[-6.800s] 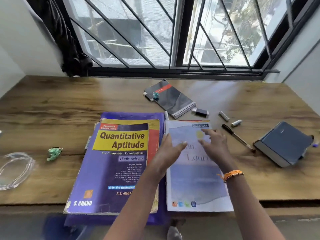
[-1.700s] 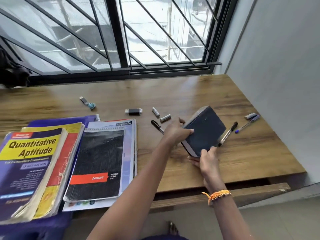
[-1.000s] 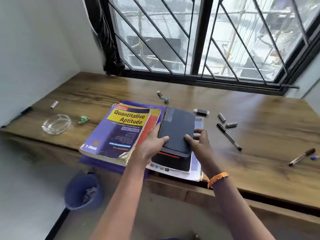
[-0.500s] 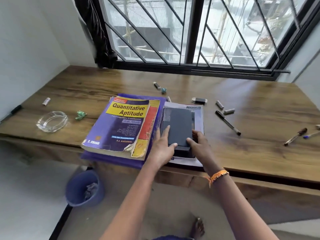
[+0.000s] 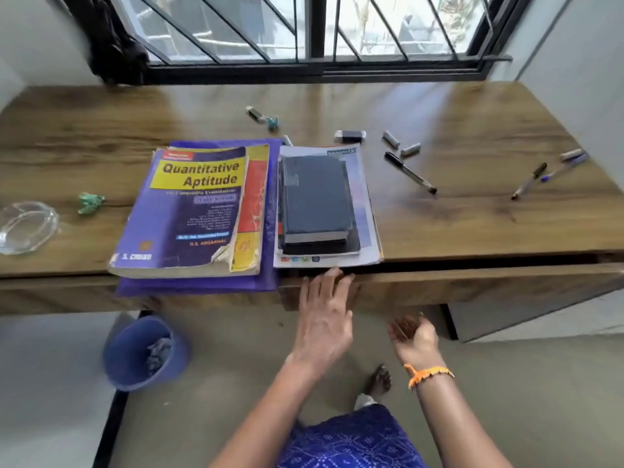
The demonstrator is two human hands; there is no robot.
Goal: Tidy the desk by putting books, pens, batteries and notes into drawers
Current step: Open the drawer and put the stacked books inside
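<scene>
A thick "Quantitative Aptitude" book (image 5: 192, 207) lies on a purple folder (image 5: 202, 285) at the desk's front edge. Beside it a dark blue hardback (image 5: 314, 197) tops a black spiral pad, which rests on a pale blue notebook (image 5: 367, 214). My left hand (image 5: 324, 315) lies flat on the wooden drawer front (image 5: 472, 285), fingertips at its top edge, where a dark gap shows. My right hand (image 5: 412, 336) hovers below the drawer front, palm up and empty. A black pen (image 5: 410, 172), two batteries (image 5: 391, 138) and two more pens (image 5: 528, 180) lie to the right.
A USB stick (image 5: 350, 135) and a small teal-tipped item (image 5: 263, 117) lie behind the books. A green crumpled scrap (image 5: 89, 202) and a glass ashtray (image 5: 27, 226) sit at the left. A blue bin (image 5: 145, 352) stands on the floor under the desk.
Both hands have left the dark blue hardback, now resting on the stack, and dropped below the desk edge. The left one has come onto the drawer front.
</scene>
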